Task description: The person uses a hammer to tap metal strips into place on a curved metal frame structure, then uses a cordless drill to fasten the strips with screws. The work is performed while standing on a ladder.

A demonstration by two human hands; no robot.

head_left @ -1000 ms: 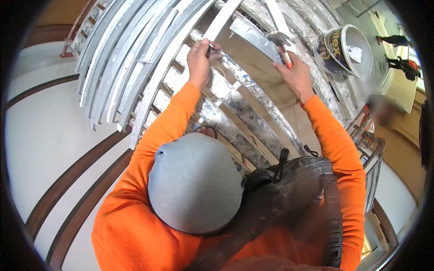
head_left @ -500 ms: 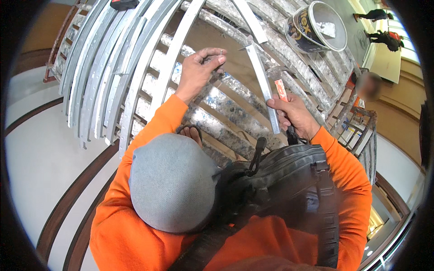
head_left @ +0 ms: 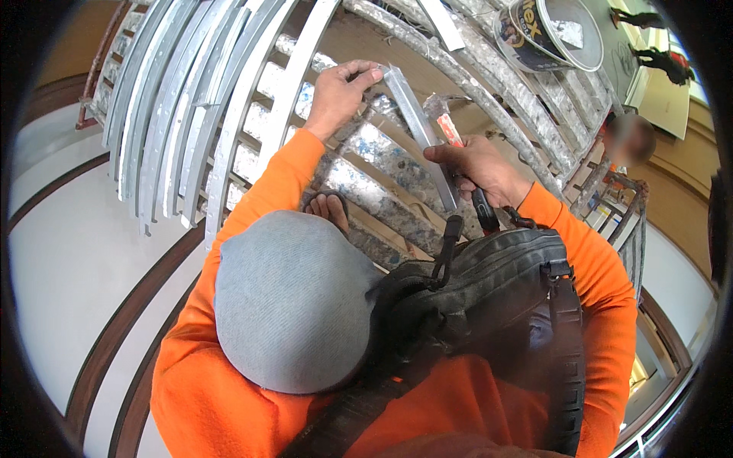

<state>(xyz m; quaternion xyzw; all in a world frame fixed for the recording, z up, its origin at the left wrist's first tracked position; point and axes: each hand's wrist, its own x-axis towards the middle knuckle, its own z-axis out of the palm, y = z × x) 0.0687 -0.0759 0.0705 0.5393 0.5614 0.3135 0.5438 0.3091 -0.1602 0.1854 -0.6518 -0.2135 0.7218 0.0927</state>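
My right hand point(head_left: 489, 166) is closed around two things at once: a short, straight silver metal angle strip point(head_left: 416, 114) and a hammer point(head_left: 449, 131). The hammer has an orange-and-white shaft and a black grip, and its head points away from me. At the far end of the strip, my left hand point(head_left: 340, 95) pinches thumb and forefinger together; whatever is between them is too small to name. Both hands are above a paint-spattered slatted platform point(head_left: 382, 164).
Several long curved metal strips point(head_left: 172, 107) lie side by side at the left. A dark paint bucket point(head_left: 519, 38) stands at the far right. A black bag point(head_left: 489, 282) hangs at my front. A person in orange point(head_left: 630, 141) is beyond the platform's right edge, with others farther off.
My right hand has moved left and away from me with the strip and hammer. The left hand has risen slightly, so its pinched fingers now meet the strip's far end.
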